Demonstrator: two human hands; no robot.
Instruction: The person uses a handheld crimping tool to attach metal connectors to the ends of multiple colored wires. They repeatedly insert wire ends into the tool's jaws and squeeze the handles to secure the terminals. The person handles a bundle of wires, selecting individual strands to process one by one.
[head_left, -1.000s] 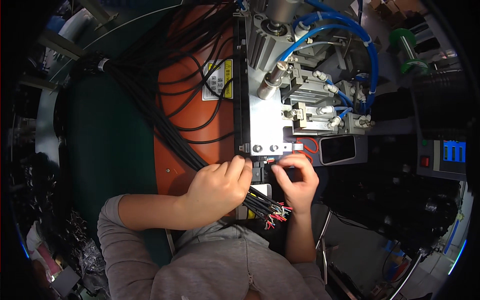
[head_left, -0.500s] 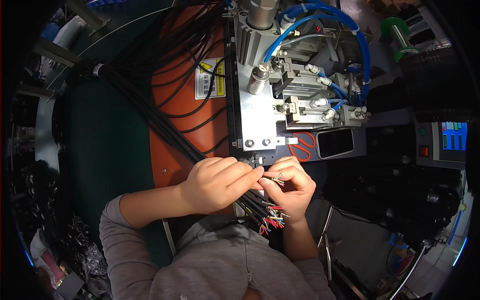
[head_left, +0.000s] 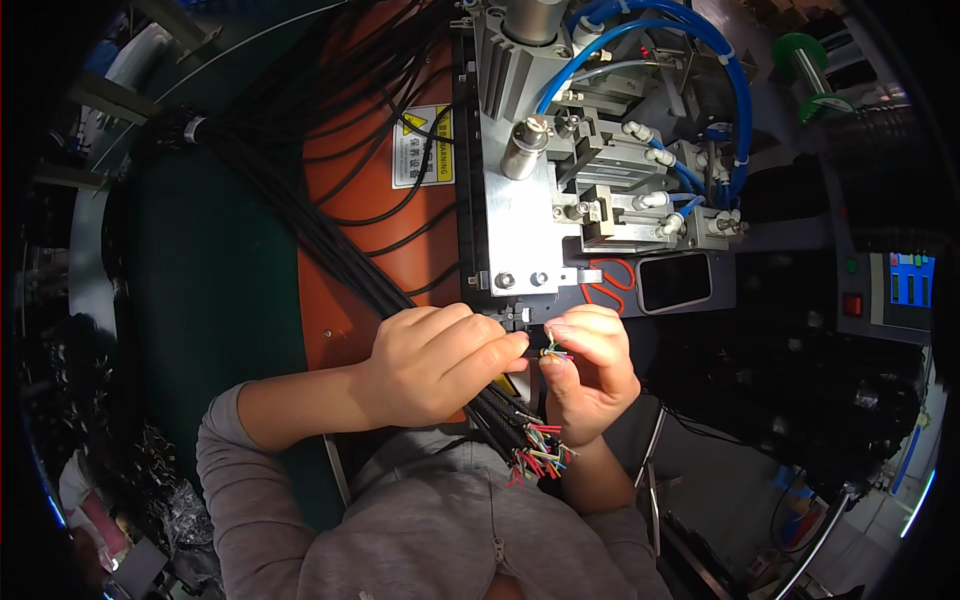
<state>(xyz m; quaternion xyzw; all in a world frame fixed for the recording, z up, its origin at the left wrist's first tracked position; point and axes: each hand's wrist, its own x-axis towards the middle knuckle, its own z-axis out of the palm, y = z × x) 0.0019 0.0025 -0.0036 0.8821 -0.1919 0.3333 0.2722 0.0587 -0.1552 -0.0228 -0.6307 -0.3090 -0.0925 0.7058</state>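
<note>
My left hand (head_left: 440, 362) is closed, with thumb and forefinger pinched just below the front edge of the metal machine; the black cable in its grip is mostly hidden by the fingers. To its right, my right hand (head_left: 595, 380) pinches thin coloured wires (head_left: 554, 352) between thumb and fingertips, and their loose ends fan out. Below both hands hangs a bundle of black cables (head_left: 497, 412). Stripped red, white, blue and yellow wire ends (head_left: 540, 455) stick out of it toward my lap.
Ahead stands the machine (head_left: 520, 240) with cylinders and blue air hoses (head_left: 742, 100). Orange-handled scissors (head_left: 612, 285) and a phone (head_left: 674, 283) lie beside it. More black cables (head_left: 290, 215) run across the orange surface (head_left: 340, 290). A green spool (head_left: 810, 75) is at the far right.
My right hand has moved slightly right, away from my left hand, and the pinched wires now stand more upright and spread. The view has shifted a little.
</note>
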